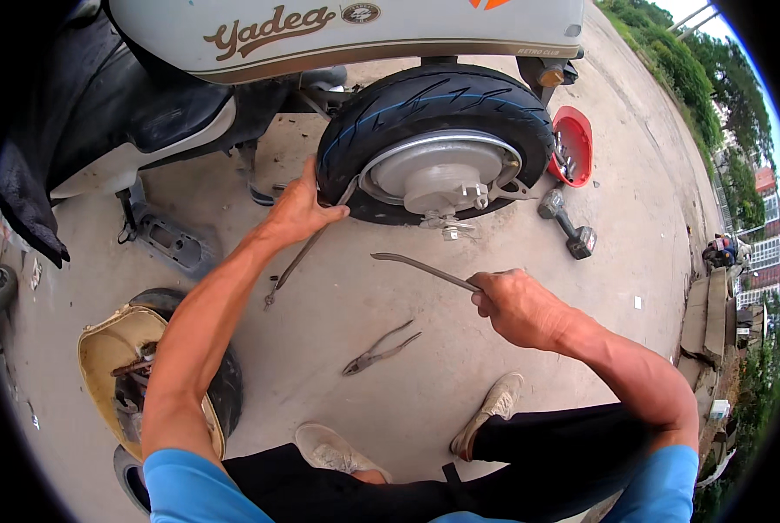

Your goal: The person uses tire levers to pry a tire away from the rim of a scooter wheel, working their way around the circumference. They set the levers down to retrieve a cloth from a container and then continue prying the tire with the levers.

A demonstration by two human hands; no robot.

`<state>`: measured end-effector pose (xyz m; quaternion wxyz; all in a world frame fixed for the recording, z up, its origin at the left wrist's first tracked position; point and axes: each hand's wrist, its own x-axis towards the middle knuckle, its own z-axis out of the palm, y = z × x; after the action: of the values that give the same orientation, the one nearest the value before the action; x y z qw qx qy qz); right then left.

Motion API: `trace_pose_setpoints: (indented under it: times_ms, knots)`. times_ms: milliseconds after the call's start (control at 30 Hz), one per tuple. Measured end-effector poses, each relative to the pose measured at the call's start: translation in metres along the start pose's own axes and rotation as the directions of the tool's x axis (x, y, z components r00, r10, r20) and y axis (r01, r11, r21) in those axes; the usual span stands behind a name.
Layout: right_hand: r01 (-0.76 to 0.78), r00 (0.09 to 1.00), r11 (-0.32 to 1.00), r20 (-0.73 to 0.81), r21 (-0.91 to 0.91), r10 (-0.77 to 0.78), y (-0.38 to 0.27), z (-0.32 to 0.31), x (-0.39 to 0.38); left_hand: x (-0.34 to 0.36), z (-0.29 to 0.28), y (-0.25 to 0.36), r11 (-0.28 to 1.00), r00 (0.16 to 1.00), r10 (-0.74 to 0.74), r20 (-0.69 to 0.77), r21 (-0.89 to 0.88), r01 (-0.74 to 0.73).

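A black scooter tyre with a blue line in its tread sits around a silver hub wheel. My left hand grips the tyre's left side, its fingers partly hidden behind the rubber and its thumb lying across a metal tyre lever. That lever's upper end is at the rim, and its lower end points down toward the ground. In my right hand is a second tyre lever, held clear of the wheel with its flat tip pointing left. Pliers lie on the concrete between my hands and my shoes.
The white scooter body overhangs the wheel. On the right are a red bowl of tools and a cordless power tool. A cream container with tools stands beside another tyre at left, near a black seat part.
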<state>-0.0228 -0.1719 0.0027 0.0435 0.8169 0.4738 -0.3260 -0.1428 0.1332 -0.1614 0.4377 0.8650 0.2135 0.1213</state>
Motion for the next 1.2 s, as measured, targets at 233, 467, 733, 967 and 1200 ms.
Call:
trace_pose_setpoints:
  times_ms: [233,467,733,967,1200]
  knots:
    - [0.055,0.915,0.771,-0.277,-0.634,-0.294,-0.036,-0.074,0.029,-0.003,-0.004,0.004,0.999,1.000,0.013,0.015,-0.051,-0.012]
    - [0.242,0.913,0.597,-0.028,-0.765,-0.406,-0.066,-0.103,0.086,-0.003,-0.006,0.009,0.999,0.999,-0.024,0.029,-0.044,0.025]
    - [0.130,0.963,0.885,-0.155,-0.446,-0.220,-0.044,-0.067,0.063,-0.002,-0.009,0.010,0.995,0.999,-0.007,0.054,-0.095,0.012]
    - [-0.064,0.938,0.201,-0.010,0.977,0.348,-0.046,0.106,0.056,0.003,-0.006,0.007,0.995,0.999,-0.033,0.030,-0.091,0.035]
    - [0.277,0.806,0.156,-0.318,0.948,0.500,-0.097,0.243,0.119,0.007,0.001,-0.002,1.000,0.999,-0.006,-0.034,-0.030,0.005]
